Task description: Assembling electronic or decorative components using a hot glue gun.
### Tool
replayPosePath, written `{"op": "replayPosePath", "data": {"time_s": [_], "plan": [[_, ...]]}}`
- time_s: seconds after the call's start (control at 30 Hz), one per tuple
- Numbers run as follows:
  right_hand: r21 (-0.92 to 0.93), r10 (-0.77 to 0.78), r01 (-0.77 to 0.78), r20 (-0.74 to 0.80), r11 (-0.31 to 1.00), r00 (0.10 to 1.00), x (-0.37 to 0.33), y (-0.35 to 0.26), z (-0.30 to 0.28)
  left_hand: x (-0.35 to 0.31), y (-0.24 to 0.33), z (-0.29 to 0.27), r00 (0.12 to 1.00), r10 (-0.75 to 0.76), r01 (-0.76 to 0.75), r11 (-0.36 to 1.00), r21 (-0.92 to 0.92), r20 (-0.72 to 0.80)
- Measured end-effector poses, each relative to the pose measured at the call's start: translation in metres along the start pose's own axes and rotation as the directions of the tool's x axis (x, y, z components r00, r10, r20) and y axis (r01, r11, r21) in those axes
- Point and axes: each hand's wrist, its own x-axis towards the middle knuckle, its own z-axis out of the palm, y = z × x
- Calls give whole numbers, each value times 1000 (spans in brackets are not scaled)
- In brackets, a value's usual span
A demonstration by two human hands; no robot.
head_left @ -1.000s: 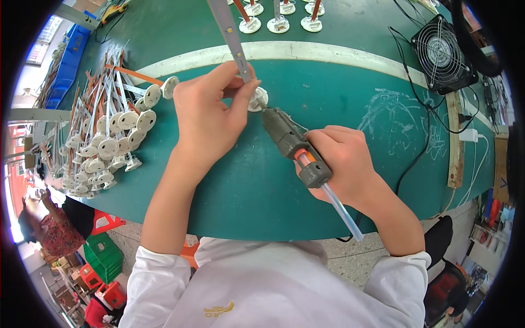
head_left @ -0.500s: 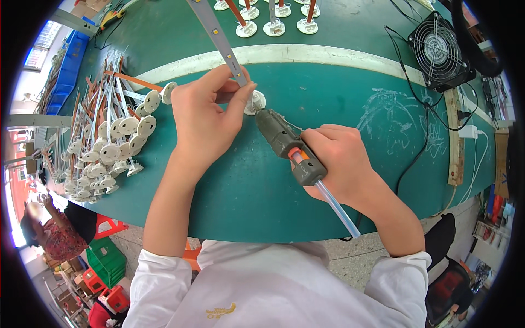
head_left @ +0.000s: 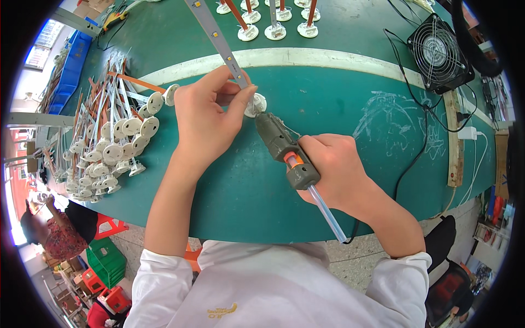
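Through the head camera, I see my left hand (head_left: 208, 115) pinching a tilted LED strip (head_left: 216, 35), apparently steadying it at the white round base (head_left: 261, 103) on the green tabletop (head_left: 235, 202). My right hand (head_left: 339, 169) grasps the hot-glue gun (head_left: 275, 136), angled, I judge, so its nozzle reaches that base. A black fan (head_left: 437, 54) stands rightward; speckled floor (head_left: 363, 249) shows below.

The left hand (head_left: 210, 118) pinches while the right hand (head_left: 334, 168) curls in a grip.

Setting: assembly workshop. Evidence: green desk (head_left: 322, 104), hot-glue gun (head_left: 276, 138), piled strips with white round bases (head_left: 112, 152), green crate (head_left: 107, 261).
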Motion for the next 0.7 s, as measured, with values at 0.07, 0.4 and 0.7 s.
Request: {"op": "replayPosePath", "data": {"time_s": [0.07, 0.4, 0.7], "plan": [[9, -5, 5, -3, 1000, 1000, 0, 0, -1, 0, 0, 0, 1000, -12, 12, 1000, 2, 1], [-16, -56, 56, 8, 998, 998, 2, 0, 2, 2, -1, 0, 999, 49, -49, 999, -1, -12], [-113, -52, 56, 41, 992, 998, 4, -2, 3, 2, -1, -2, 999, 50, -50, 999, 16, -8]]}}
